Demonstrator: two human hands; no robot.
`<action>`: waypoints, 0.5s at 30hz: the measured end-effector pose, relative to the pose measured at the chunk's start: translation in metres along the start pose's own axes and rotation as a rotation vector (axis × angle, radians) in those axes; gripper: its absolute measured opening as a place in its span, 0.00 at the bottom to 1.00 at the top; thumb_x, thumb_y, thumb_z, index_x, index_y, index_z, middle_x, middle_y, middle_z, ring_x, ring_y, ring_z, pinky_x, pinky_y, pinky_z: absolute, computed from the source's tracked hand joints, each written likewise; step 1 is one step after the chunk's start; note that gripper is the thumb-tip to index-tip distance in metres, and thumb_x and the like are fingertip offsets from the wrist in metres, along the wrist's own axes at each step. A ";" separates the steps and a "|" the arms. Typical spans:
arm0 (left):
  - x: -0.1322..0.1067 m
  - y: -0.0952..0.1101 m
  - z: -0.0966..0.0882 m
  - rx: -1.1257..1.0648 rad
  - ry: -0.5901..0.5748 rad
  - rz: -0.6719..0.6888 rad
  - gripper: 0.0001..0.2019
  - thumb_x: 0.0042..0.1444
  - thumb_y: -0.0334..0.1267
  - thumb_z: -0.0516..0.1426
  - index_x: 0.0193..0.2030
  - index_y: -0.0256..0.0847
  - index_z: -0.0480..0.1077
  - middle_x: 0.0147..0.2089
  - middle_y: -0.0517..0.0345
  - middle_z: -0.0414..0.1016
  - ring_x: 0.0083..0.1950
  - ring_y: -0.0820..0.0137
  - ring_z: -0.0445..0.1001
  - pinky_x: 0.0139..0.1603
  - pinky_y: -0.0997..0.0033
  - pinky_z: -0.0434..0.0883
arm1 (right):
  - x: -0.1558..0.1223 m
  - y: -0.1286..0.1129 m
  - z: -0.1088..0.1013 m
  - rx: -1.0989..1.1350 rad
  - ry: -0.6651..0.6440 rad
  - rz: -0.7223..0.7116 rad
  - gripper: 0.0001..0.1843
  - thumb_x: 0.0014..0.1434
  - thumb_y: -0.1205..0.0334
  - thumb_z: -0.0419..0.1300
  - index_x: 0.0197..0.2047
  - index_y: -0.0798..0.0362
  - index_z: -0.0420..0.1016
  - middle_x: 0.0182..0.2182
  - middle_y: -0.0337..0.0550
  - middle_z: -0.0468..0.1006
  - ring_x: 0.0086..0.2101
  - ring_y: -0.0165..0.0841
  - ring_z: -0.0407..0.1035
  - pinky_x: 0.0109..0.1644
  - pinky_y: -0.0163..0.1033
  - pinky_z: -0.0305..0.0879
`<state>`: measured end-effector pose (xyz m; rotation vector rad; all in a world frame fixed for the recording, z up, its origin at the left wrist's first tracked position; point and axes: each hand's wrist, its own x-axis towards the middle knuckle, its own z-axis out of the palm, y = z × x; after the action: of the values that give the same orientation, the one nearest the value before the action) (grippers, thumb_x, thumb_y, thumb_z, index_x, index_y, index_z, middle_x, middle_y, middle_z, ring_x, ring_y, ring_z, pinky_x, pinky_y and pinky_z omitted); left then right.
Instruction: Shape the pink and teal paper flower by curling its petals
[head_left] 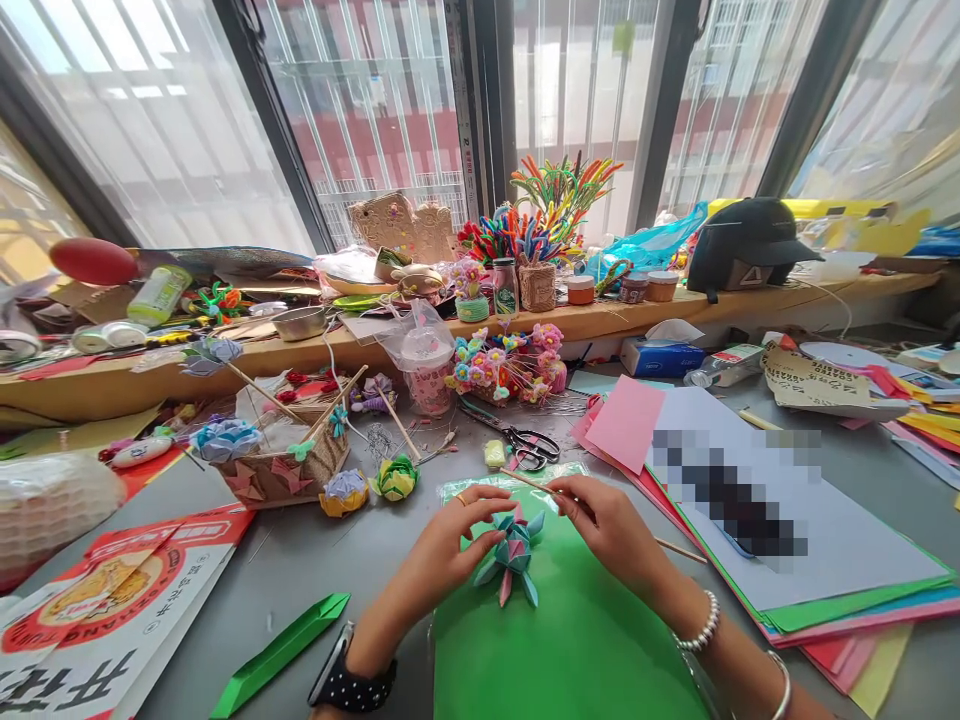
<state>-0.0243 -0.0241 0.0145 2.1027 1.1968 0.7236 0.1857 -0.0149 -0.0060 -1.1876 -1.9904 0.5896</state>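
Note:
A folded paper flower (517,548) in teal and pink, with pointed petals spread out below, rests on a green sheet (570,640) in front of me. My left hand (461,545) has its thumb and fingers curled around the flower's upper left side. Between the thumb and fingers of my right hand (600,515) is a thin wooden stick (682,549). It slants from above the flower down to the right, passing behind my wrist. The stick's left tip lies near the flower's top, apart from it.
Black scissors (534,447) lie beyond the green sheet. Left are a green folded paper strip (281,655), a yellow-green paper flower (395,479) and a cardboard box (281,470) holding paper flowers. Stacked coloured paper (847,530) lies right. A cluttered wooden ledge (607,318) runs along the windows.

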 end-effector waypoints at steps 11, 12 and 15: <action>0.002 0.008 0.006 0.275 0.003 -0.157 0.11 0.48 0.44 0.57 0.30 0.38 0.67 0.31 0.57 0.71 0.32 0.68 0.67 0.33 0.70 0.63 | -0.001 -0.001 -0.002 -0.032 -0.007 0.033 0.10 0.60 0.65 0.49 0.40 0.55 0.70 0.35 0.45 0.76 0.34 0.35 0.69 0.36 0.37 0.63; 0.001 0.010 0.006 0.287 0.009 -0.181 0.12 0.48 0.45 0.57 0.28 0.38 0.66 0.30 0.58 0.71 0.31 0.68 0.67 0.31 0.71 0.62 | 0.000 -0.001 -0.002 -0.029 0.003 0.036 0.10 0.60 0.64 0.49 0.40 0.55 0.70 0.36 0.44 0.76 0.35 0.35 0.69 0.37 0.37 0.63; 0.000 0.011 0.003 0.204 -0.020 -0.230 0.12 0.49 0.45 0.56 0.24 0.39 0.64 0.26 0.60 0.70 0.29 0.69 0.67 0.30 0.71 0.61 | 0.000 -0.002 -0.004 -0.026 0.018 0.037 0.10 0.60 0.63 0.50 0.40 0.54 0.70 0.35 0.44 0.76 0.34 0.34 0.69 0.36 0.37 0.62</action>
<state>-0.0160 -0.0292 0.0202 2.0793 1.5265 0.4928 0.1878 -0.0158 -0.0027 -1.2435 -1.9703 0.5720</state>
